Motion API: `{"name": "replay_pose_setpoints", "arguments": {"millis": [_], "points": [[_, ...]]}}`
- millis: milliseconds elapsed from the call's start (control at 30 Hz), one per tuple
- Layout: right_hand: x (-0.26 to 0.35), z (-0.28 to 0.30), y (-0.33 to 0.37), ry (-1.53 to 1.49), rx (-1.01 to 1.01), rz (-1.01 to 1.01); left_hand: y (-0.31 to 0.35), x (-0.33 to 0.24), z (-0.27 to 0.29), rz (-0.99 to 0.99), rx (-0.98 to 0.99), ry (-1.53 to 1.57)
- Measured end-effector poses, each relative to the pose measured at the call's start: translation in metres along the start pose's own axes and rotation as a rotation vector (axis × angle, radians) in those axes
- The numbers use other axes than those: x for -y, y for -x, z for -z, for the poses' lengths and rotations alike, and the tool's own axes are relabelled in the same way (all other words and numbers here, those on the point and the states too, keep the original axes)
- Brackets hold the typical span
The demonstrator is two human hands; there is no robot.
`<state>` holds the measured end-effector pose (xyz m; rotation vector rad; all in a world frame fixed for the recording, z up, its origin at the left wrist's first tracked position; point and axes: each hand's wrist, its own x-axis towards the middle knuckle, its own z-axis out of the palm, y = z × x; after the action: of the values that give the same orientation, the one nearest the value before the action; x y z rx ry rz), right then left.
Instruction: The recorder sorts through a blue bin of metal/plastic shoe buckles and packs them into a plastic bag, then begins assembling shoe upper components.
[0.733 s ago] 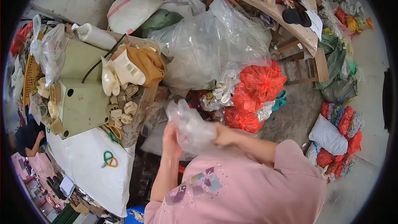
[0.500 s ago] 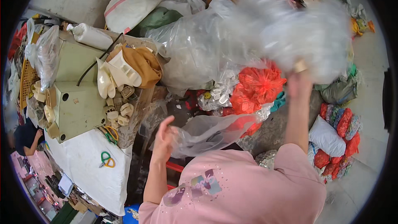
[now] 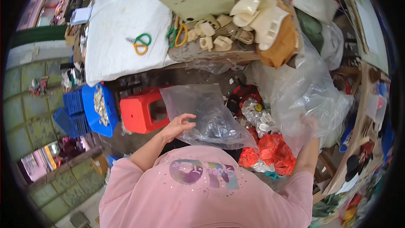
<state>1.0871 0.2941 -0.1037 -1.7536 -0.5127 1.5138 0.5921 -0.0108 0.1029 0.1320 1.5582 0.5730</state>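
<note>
In front of me, a clear plastic bag (image 3: 206, 112) spreads out at my left hand (image 3: 179, 127), whose bent fingers grip its near left edge. At the right, my right hand (image 3: 309, 126) is smeared and partly veiled by a large clear plastic sack (image 3: 310, 95); its fingers cannot be made out. Just nearer than that sack lies a red plastic bag (image 3: 276, 150), knotted or bunched. Beside it are silvery-white pieces in clear wrapping (image 3: 258, 116).
A red stool (image 3: 141, 112) stands left of the clear bag, with a blue bin (image 3: 100, 112) beyond it. Scissors (image 3: 141, 43) lie on the white-covered table (image 3: 118, 25). Cream plastic parts (image 3: 215, 33) and a brown cloth bag (image 3: 276, 50) crowd the table edge. A wooden shelf (image 3: 352, 143) runs along the right.
The view has turned toward the left, showing the stool and blue bin. My right hand, earlier stretched far out amid blurred plastic, is now lower and closer. My left hand stays at the clear bag.
</note>
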Motion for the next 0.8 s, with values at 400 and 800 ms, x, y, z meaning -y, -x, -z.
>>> {"name": "replay_pose_setpoints", "arguments": {"millis": [400,800], "points": [[0.059,0.151,-0.092,0.357,-0.227,0.297,0.008,0.058,0.031,-0.056,-0.132,-0.203],[-0.053,0.02,0.161,0.777,-0.266,0.576,0.043,0.176,0.098,-0.286,-0.39,-0.13]]}}
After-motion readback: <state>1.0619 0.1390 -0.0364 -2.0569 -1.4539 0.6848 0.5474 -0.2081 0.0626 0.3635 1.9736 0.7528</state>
